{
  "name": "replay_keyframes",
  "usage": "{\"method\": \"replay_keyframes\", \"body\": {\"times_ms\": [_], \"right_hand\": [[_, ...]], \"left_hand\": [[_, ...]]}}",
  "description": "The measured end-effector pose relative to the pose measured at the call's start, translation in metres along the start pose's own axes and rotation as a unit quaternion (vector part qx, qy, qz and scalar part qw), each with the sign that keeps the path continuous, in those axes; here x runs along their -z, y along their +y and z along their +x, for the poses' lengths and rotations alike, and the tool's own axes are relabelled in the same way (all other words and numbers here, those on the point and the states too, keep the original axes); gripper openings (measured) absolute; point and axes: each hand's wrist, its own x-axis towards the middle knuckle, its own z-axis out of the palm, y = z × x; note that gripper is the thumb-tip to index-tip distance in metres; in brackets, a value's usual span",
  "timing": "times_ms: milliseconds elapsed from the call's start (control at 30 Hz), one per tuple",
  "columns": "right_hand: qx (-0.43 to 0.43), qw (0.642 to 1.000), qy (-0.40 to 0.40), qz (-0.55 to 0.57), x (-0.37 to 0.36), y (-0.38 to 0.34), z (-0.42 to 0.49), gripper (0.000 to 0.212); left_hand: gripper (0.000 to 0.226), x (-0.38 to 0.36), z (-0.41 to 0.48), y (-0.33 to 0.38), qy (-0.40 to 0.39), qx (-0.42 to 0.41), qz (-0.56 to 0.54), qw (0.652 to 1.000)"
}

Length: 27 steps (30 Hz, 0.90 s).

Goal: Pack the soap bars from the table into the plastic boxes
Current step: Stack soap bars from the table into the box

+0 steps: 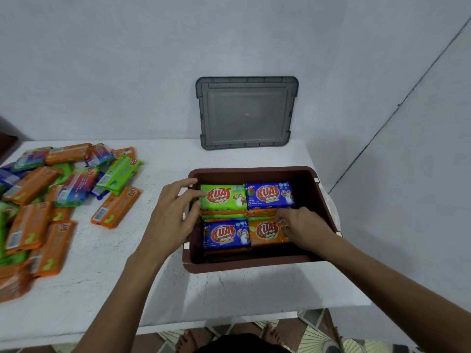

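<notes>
White desk (107, 263) against a pale wall. On it, a brown plastic box (254, 266) with four soap bars (270, 196) showing on top (more layers underneath). Left hand (175, 212) spread-fingered against the green bar (223, 197); right hand (303, 225) pinching the orange bar (265, 231). Yet to pack: a big loose pile (30, 184) at left.

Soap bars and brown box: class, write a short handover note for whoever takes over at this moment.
Left hand: open, fingers against the green wrapped soap bar inside the brown plastic box.
Right hand: fingers pinch the orange wrapped soap bar, near right in the box.
Done: box partly packed.
Left: pile of loose soap bars on the white table; grey plastic lid against the wall.
</notes>
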Motion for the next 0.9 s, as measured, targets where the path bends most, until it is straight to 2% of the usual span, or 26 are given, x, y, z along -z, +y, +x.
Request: {"method": "replay_keyframes", "body": {"times_ms": [133,300,467,600,767,900], "right_hand": [[0.004,0.999,-0.031,0.021,0.006,-0.001,0.002,0.037],[0.003,0.998,-0.049,-0.036,0.022,-0.010,-0.001,0.043],[0.053,0.998,0.022,-0.011,0.046,-0.045,-0.005,0.040],[0.092,0.993,0.067,0.028,0.058,-0.086,0.000,0.038],[0.154,0.978,0.111,0.085,0.061,-0.146,0.015,0.034],[0.183,0.970,0.121,0.105,0.056,-0.198,0.032,0.034]], "left_hand": [[0.022,-0.001,0.000,0.000,0.000,0.009,-0.003,1.000],[0.034,-0.001,-0.006,0.001,-0.001,0.033,-0.005,0.999],[0.043,0.007,-0.013,-0.007,-0.049,0.030,-0.024,0.998],[0.037,0.026,-0.024,-0.025,-0.064,0.042,-0.054,0.996],[0.024,0.063,-0.049,-0.065,-0.034,0.081,-0.043,0.995],[0.024,0.093,-0.067,-0.107,0.009,0.124,0.031,0.992]]}}
